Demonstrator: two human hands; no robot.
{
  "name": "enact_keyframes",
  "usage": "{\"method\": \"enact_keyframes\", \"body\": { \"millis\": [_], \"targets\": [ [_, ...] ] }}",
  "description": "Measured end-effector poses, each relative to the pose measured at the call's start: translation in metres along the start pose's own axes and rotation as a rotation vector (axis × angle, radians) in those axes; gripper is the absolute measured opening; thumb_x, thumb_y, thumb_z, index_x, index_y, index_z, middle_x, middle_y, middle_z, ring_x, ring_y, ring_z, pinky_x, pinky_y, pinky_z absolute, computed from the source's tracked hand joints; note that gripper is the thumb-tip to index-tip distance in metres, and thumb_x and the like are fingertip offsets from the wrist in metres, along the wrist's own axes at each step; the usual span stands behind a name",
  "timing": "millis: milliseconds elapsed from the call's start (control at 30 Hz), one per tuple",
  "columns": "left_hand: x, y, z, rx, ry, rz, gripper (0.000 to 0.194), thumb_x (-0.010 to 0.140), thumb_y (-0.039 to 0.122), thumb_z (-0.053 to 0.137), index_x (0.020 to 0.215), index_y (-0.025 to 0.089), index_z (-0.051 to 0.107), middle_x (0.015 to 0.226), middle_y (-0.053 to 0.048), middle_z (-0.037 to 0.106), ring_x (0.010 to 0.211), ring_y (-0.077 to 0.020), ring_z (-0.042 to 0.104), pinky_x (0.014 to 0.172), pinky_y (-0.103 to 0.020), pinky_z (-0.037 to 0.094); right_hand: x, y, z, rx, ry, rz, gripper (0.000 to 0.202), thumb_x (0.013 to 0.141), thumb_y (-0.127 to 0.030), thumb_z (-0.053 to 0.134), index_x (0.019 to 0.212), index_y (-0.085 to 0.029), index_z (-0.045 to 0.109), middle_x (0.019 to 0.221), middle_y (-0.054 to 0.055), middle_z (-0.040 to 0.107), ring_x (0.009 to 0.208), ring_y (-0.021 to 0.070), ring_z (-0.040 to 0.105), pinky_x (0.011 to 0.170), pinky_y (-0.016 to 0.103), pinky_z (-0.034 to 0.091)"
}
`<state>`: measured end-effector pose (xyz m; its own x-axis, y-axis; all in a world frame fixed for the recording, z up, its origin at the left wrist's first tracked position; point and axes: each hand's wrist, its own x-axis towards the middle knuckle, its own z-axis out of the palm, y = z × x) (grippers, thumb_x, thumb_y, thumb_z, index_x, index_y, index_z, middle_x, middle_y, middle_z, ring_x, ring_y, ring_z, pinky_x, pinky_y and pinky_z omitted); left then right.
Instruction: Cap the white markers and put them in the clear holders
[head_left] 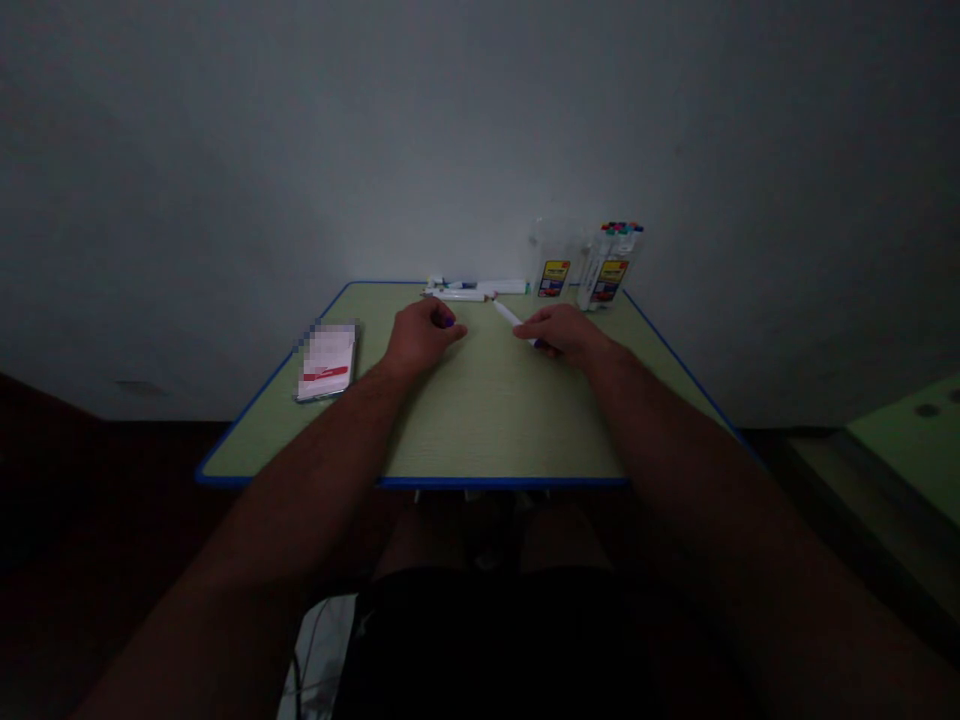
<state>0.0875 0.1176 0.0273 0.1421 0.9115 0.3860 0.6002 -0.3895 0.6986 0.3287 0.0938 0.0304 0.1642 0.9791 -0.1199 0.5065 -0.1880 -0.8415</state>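
Observation:
My right hand (559, 330) grips a white marker (508, 314), its uncapped dark tip pointing up and left, away from my palm. A bit of purple shows on the marker's rear end by my fingers. My left hand (426, 335) is closed on a small purple marker cap (449, 323), which sits between thumb and fingers. The two hands are apart above the table. Just beyond them, several white markers (465, 294) lie along the table's back edge.
The pale green table (495, 420) has a blue rim and stands against a grey wall. At the back right are a clear plastic case (553, 270) and another case (611, 270) full of colour-capped markers. A white and red packet (328, 362) lies at the left.

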Motion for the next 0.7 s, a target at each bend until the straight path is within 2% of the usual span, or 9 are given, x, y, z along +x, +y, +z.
{"method": "enact_keyframes", "body": {
  "millis": [200,300,433,567,700],
  "targets": [
    [0.0011,-0.0016,0.0018,-0.052,0.009,-0.011,0.020,0.067,0.026,0.081,0.071,0.020,0.062,0.070,0.000,0.062,0.067,-0.0154,0.053,0.067,-0.032,0.041,-0.0036,-0.0015,-0.0002,-0.013,-0.001,-0.011,0.021,0.078,-0.029,0.084,0.080,-0.015,0.068,0.054,-0.005,0.055,0.040,0.0056,0.041,0.041,0.023,0.031],
    [0.0024,-0.0021,0.0037,-0.162,0.018,-0.052,0.020,0.066,0.024,0.082,0.069,0.019,0.063,0.067,0.000,0.061,0.064,-0.0144,0.052,0.063,-0.030,0.040,-0.0041,-0.0011,-0.0003,-0.013,-0.007,-0.030,0.020,0.077,-0.028,0.084,0.081,-0.016,0.069,0.055,-0.005,0.056,0.041,0.0063,0.041,0.042,0.024,0.031],
    [0.0043,-0.0009,0.0029,-0.396,-0.003,-0.204,0.018,0.070,0.022,0.079,0.069,0.019,0.061,0.061,0.001,0.058,0.055,-0.0125,0.051,0.056,-0.028,0.041,-0.0028,0.0000,-0.0005,-0.007,-0.018,-0.050,0.019,0.077,-0.027,0.085,0.083,-0.016,0.071,0.057,-0.004,0.057,0.044,0.0065,0.042,0.043,0.023,0.033],
    [0.0069,-0.0016,-0.0020,-0.575,0.017,-0.347,0.014,0.071,0.018,0.077,0.072,0.017,0.063,0.067,0.000,0.062,0.055,-0.0106,0.053,0.057,-0.027,0.046,-0.0016,0.0003,-0.0009,-0.001,-0.007,-0.078,0.019,0.075,-0.026,0.086,0.083,-0.016,0.072,0.060,-0.003,0.058,0.047,0.0064,0.044,0.044,0.021,0.035],
    [0.0096,-0.0054,-0.0052,-0.660,0.038,-0.423,0.009,0.076,0.017,0.073,0.073,0.016,0.065,0.072,-0.002,0.063,0.056,-0.0094,0.053,0.055,-0.025,0.046,-0.0015,0.0008,-0.0010,0.004,0.006,-0.128,0.017,0.074,-0.024,0.086,0.081,-0.016,0.072,0.062,-0.003,0.059,0.050,0.0070,0.044,0.047,0.022,0.037]
  ]
}}
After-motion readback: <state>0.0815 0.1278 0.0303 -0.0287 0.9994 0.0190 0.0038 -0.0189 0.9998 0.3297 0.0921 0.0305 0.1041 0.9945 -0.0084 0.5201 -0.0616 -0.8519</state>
